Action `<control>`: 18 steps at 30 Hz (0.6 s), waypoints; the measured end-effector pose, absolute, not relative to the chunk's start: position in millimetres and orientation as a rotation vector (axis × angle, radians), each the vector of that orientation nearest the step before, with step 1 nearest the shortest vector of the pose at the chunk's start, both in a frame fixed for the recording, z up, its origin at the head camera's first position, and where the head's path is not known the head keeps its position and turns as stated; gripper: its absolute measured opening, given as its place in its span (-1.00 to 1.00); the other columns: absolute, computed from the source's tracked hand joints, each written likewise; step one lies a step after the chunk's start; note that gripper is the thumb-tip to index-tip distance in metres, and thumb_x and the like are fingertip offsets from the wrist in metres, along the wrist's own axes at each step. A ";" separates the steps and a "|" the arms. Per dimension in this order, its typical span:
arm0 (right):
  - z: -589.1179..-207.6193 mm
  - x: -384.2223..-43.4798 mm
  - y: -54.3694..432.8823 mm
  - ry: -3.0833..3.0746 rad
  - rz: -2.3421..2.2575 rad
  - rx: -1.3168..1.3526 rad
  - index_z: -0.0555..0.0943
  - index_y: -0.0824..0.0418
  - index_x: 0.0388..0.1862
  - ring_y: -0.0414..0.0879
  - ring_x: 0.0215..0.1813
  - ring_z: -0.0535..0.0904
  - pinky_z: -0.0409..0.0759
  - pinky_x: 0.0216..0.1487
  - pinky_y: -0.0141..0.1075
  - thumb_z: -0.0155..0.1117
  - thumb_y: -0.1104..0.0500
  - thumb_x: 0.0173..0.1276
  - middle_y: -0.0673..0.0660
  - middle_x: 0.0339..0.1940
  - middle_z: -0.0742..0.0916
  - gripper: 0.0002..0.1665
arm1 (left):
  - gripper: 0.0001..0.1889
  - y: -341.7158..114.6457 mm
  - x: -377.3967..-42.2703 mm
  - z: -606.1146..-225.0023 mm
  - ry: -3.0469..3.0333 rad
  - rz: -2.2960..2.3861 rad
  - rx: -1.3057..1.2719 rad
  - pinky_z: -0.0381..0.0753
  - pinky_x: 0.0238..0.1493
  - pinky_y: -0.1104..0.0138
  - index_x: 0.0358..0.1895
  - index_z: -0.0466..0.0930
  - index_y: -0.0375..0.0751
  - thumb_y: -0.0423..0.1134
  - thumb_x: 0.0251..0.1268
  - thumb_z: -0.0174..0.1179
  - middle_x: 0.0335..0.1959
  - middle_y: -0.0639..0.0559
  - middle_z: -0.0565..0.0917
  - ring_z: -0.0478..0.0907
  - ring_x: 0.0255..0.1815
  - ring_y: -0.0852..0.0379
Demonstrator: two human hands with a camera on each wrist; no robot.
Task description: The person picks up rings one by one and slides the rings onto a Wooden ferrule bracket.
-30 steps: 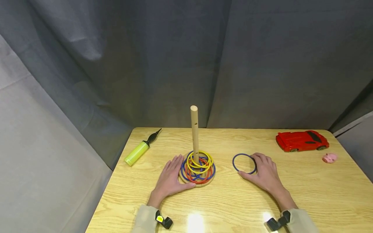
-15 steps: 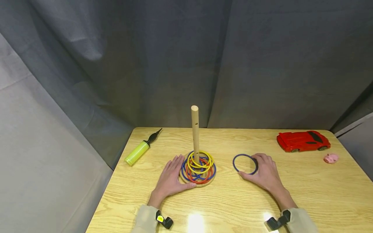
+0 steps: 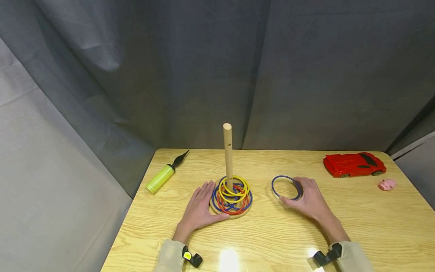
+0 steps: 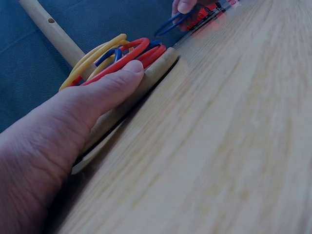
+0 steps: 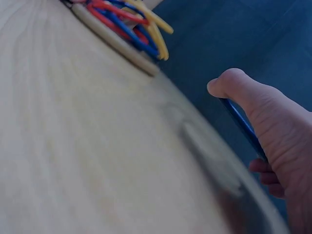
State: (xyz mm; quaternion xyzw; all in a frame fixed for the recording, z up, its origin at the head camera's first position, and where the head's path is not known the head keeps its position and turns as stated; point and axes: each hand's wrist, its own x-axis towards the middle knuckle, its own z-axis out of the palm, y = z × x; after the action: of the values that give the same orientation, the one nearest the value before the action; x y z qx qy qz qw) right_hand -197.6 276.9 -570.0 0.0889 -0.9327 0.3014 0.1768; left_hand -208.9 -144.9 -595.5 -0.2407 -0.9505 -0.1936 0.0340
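Note:
A wooden peg (image 3: 228,155) stands upright on a round wooden base (image 3: 234,217). Around its foot lie several loose rings: yellow rings (image 3: 222,193) on top, with red rings (image 4: 151,53) and blue ones among them. My left hand (image 3: 198,211) rests against the base's left side, fingers fairly straight, the thumb along its front rim. Over to the right, my right hand (image 3: 307,198) pinches a blue ring (image 3: 273,183) by its right side, between thumb and fingers. The right wrist view shows this blue ring (image 5: 243,127) raised off the tabletop; the fingers are mostly hidden.
At the back left lies a green hand pump (image 3: 160,179) with a black nozzle. A red toy car (image 3: 351,164) and a small pink pig (image 3: 386,184) sit at the right. Dark cloth (image 3: 190,75) hangs behind the wooden table (image 3: 265,241).
The right hand has lifted the blue ring slightly off the table, where it lay flat before. The left hand has stayed at the base.

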 end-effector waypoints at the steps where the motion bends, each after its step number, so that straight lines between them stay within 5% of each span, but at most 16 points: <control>1: -565.8 -198.3 276.0 -2.637 0.861 0.267 0.58 0.39 0.17 0.16 0.03 0.49 0.53 -0.07 0.04 0.75 -0.23 -0.07 0.32 -0.03 0.73 0.01 | 0.38 -144.9 -209.0 -595.6 -2.926 -0.595 -0.740 -0.05 0.70 0.01 0.73 -0.08 -0.12 0.77 -0.01 0.06 0.73 -0.03 0.04 -0.09 0.74 -0.01; 18: -461.6 -221.6 260.1 -2.633 0.861 0.466 0.58 0.34 0.17 0.18 0.13 0.52 0.56 0.04 0.12 0.73 -0.13 0.00 0.26 0.05 0.71 -0.11 | 0.39 -144.4 -208.0 -593.9 -2.925 -0.616 -0.733 -0.07 0.70 0.02 0.73 -0.07 -0.13 0.77 -0.02 0.06 0.73 -0.03 0.05 -0.10 0.74 -0.02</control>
State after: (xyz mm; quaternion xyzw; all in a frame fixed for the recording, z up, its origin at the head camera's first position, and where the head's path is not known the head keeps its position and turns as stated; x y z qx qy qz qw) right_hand -221.6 260.1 -461.6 0.1634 -0.9244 0.3024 0.1654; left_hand -208.0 -144.4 -593.9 -0.2380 -0.9499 -0.2000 0.0318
